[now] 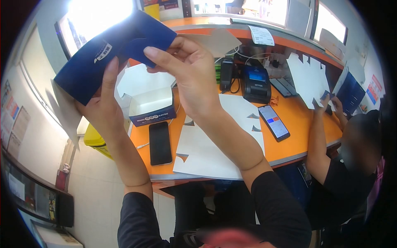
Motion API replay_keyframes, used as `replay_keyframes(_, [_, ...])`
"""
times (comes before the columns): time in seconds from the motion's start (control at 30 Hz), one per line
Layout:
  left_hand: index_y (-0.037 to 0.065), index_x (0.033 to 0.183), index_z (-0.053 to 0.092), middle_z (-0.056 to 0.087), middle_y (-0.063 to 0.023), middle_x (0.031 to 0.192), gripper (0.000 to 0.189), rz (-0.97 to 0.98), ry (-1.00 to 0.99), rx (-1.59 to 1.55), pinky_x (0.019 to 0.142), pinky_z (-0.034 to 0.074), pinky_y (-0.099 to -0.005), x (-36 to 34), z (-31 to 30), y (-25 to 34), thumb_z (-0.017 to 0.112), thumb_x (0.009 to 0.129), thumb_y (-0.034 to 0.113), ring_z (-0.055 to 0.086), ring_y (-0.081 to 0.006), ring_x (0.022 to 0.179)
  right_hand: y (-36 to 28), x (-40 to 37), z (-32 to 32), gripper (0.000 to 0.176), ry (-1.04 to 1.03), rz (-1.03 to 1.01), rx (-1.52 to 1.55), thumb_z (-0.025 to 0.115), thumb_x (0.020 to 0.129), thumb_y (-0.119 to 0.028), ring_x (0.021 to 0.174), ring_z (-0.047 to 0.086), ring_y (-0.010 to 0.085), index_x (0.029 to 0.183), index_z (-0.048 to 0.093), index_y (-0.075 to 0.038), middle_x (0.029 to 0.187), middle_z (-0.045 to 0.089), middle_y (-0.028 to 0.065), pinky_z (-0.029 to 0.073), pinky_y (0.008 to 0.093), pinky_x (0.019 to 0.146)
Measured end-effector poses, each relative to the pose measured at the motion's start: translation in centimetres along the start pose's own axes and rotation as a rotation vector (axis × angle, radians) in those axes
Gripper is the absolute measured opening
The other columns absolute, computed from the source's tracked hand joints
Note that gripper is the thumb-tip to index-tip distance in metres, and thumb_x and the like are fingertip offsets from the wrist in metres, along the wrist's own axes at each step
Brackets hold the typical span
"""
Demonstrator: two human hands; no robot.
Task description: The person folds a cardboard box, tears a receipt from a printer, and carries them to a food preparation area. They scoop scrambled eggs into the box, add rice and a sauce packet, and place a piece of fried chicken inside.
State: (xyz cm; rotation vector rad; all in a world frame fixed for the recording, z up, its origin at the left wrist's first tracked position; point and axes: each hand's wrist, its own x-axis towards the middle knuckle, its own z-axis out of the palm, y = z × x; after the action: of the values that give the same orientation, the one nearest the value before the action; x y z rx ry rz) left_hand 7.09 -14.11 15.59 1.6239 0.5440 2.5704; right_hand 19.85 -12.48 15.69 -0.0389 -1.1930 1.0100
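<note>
Both of my hands hold up a dark blue cardboard box blank (pixel 82 66) with white lettering and pale inner flaps, partly folded. My left hand (pixel 103 107) grips its lower left part, thumb on the blue face. At the right end, the fingers and thumb of my right hand (pixel 192 78) pinch the card. Under my forearms lies a flat white box blank (pixel 211 142) with notched edges. Below the raised blank stands an open box (pixel 153 109), white inside and blue outside, its lid tipped back. A black phone (pixel 160 143) lies in front of it.
On the orange counter (pixel 285 144) are a lit phone (pixel 274 122), a card terminal or small printer (pixel 255 84), cables and a dark handset (pixel 226 74). At the right, a co-worker (pixel 351 165) holds another white blank (pixel 308 78). A yellow bin (pixel 96 138) stands left.
</note>
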Motion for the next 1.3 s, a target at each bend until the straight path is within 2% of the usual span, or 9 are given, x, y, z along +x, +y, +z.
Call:
replay_keyframes(0.1, [-0.004, 0.101, 0.054, 0.061, -0.0114, 0.098, 0.028, 0.05, -0.007, -0.049, 0.079, 0.052, -0.0287, -0.1, 0.4, -0.9, 0.067, 0.076, 0.001, 0.063, -0.0187, 0.084, -0.5, -0.1, -0.2, 0.022, -0.005, -0.041, -0.119, 0.071, 0.074, -0.008, 0.07, 0.061, 0.0121, 0.09, 0.059, 0.002, 0.082, 0.064, 0.0102, 0.052, 0.0243, 0.066])
replay_keyframes(0.33, [-0.004, 0.113, 0.045, 0.06, -0.0129, 0.1, 0.038, -0.009, 0.006, -0.132, 0.08, 0.052, -0.0276, -1.5, 2.6, -1.5, 0.064, 0.081, 0.005, 0.064, -0.021, 0.087, -0.4, 0.5, -0.5, 0.022, 0.012, -0.064, -0.052, 0.07, 0.075, -0.009, 0.068, 0.062, 0.0124, 0.091, 0.059, 0.002, 0.08, 0.064, 0.0102, 0.052, 0.0243, 0.065])
replay_keyframes(0.43, [-0.004, 0.114, 0.046, 0.058, -0.0134, 0.104, 0.03, -0.131, -0.136, -0.237, 0.086, 0.051, -0.0378, -1.0, 1.6, -0.1, 0.053, 0.088, 0.009, 0.061, -0.0252, 0.094, -0.9, 1.1, -1.3, 0.019, -0.013, -0.018, -0.036, 0.07, 0.075, -0.008, 0.067, 0.062, 0.0127, 0.088, 0.059, 0.002, 0.078, 0.065, 0.0101, 0.053, 0.0241, 0.065])
replay_keyframes(0.53, [-0.002, 0.116, 0.046, 0.058, -0.0135, 0.104, 0.032, -0.104, -0.18, -0.211, 0.085, 0.051, -0.0377, -1.1, 1.4, -1.2, 0.051, 0.091, 0.016, 0.061, -0.026, 0.095, -1.1, 1.1, -1.2, 0.015, -0.026, 0.044, 0.028, 0.07, 0.075, -0.007, 0.065, 0.063, 0.0133, 0.081, 0.059, 0.001, 0.075, 0.065, 0.0105, 0.054, 0.0241, 0.064])
replay_keyframes(0.77, [0.002, 0.112, 0.045, 0.06, -0.013, 0.101, 0.028, -0.085, -0.002, -0.197, 0.085, 0.049, -0.0308, -3.7, 4.4, -3.0, 0.048, 0.093, 0.022, 0.063, -0.0186, 0.089, 0.5, 1.1, -1.2, 0.017, 0.023, 0.132, 0.15, 0.07, 0.075, -0.01, 0.069, 0.064, 0.0137, 0.083, 0.059, -0.001, 0.078, 0.064, 0.0101, 0.054, 0.025, 0.067])
replay_keyframes(0.9, [-0.004, 0.118, 0.039, 0.054, -0.0139, 0.109, 0.04, -0.174, -0.03, -0.321, 0.092, 0.044, -0.0321, -4.2, 4.6, -3.1, 0.044, 0.094, 0.026, 0.057, -0.0202, 0.098, 0.9, 1.3, -1.5, 0.016, 0.038, 0.213, 0.173, 0.07, 0.075, -0.009, 0.069, 0.064, 0.0133, 0.082, 0.059, -0.002, 0.079, 0.064, 0.0097, 0.054, 0.0242, 0.066])
replay_keyframes(1.07, [-0.001, 0.115, 0.043, 0.053, -0.0122, 0.111, 0.03, -0.217, 0.054, -0.439, 0.092, 0.043, -0.0307, -5.8, 6.3, -3.6, 0.043, 0.095, 0.021, 0.055, -0.0189, 0.099, 1.0, 2.3, -3.0, 0.017, 0.001, 0.184, 0.008, 0.072, 0.073, -0.009, 0.068, 0.063, 0.014, 0.082, 0.061, 0.0, 0.079, 0.064, 0.009, 0.054, 0.024, 0.064])
replay_keyframes(1.17, [-0.001, 0.118, 0.04, 0.051, -0.0126, 0.114, 0.031, -0.172, 0.012, -0.462, 0.097, 0.041, -0.0341, -5.5, 5.7, -3.6, 0.041, 0.095, 0.02, 0.053, -0.0197, 0.105, -0.9, 2.8, -3.8, 0.022, -0.118, 0.257, -0.127, 0.07, 0.076, -0.012, 0.067, 0.062, 0.0129, 0.091, 0.061, 0.0, 0.082, 0.063, 0.0072, 0.053, 0.0243, 0.064])
replay_keyframes(1.3, [0.0, 0.119, 0.039, 0.049, -0.0116, 0.116, 0.031, -0.12, -0.05, -0.463, 0.1, 0.039, -0.0388, -6.0, 5.4, -2.1, 0.043, 0.094, 0.018, 0.05, -0.0211, 0.11, -3.5, 2.3, -4.0, 0.022, -0.192, 0.251, -0.257, 0.07, 0.074, -0.012, 0.067, 0.063, 0.0129, 0.091, 0.061, 0.0, 0.082, 0.063, 0.0082, 0.053, 0.0225, 0.061])
